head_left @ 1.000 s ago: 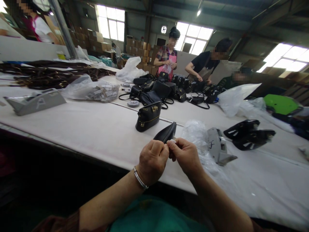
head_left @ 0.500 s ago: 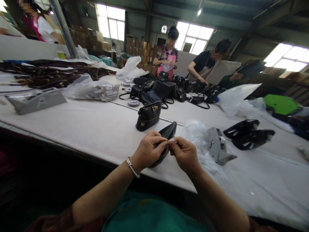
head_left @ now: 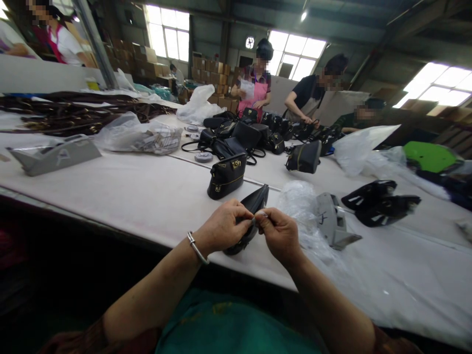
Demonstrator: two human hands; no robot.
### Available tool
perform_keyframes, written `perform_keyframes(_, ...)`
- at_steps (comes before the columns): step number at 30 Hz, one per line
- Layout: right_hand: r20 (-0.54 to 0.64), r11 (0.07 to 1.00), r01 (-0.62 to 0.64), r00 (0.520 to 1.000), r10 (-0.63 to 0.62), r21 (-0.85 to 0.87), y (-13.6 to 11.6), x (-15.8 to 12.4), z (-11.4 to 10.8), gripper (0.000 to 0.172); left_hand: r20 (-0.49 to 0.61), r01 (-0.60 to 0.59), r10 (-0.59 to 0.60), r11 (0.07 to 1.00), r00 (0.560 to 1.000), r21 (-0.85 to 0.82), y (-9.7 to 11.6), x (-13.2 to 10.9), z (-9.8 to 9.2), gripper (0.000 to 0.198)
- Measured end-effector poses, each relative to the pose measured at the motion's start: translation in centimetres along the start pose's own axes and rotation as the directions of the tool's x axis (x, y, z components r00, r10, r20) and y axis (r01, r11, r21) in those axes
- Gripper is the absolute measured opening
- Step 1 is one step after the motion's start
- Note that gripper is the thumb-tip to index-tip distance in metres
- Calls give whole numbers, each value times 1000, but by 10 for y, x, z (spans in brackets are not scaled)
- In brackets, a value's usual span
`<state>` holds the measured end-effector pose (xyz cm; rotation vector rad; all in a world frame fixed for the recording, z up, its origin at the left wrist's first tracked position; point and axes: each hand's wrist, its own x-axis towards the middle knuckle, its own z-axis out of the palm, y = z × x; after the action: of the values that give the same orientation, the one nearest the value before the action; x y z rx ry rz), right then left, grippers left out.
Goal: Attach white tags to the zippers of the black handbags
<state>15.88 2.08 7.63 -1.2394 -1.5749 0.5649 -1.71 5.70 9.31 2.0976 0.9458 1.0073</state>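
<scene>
My left hand [head_left: 223, 227] and my right hand [head_left: 279, 233] are both closed on a small black pouch [head_left: 250, 209] held over the near edge of the white table [head_left: 140, 191]. The fingertips of both hands pinch together at the pouch's near side, where something small and pale shows between them. A silver bangle [head_left: 195, 248] sits on my left wrist. Just beyond the pouch an upright black handbag [head_left: 226, 176] with gold hardware stands on the table.
A grey tape dispenser [head_left: 332, 221] and crumpled clear plastic [head_left: 298, 201] lie right of my hands. More black bags [head_left: 254, 132] are heaped mid-table, and another bag [head_left: 305, 156] lies apart. Other people work across the table. A second dispenser [head_left: 55, 155] and a filled plastic bag [head_left: 138, 135] lie left.
My left hand has slid down and left along the pouch, showing more of it. A black bag has appeared on the table in front of the far workers.
</scene>
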Motion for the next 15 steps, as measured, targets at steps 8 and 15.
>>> perform_keyframes(8, 5, 993, -79, 997, 79, 87, 1, -1, 6, 20, -169, 10, 1, 998, 986, 63, 8, -10, 21, 14)
perform_keyframes(15, -223, 995, -104, 970, 100, -6, 19, -13, -48, 35, -278, 33, -4, 995, 961, 99, -1, -13, 24, 14)
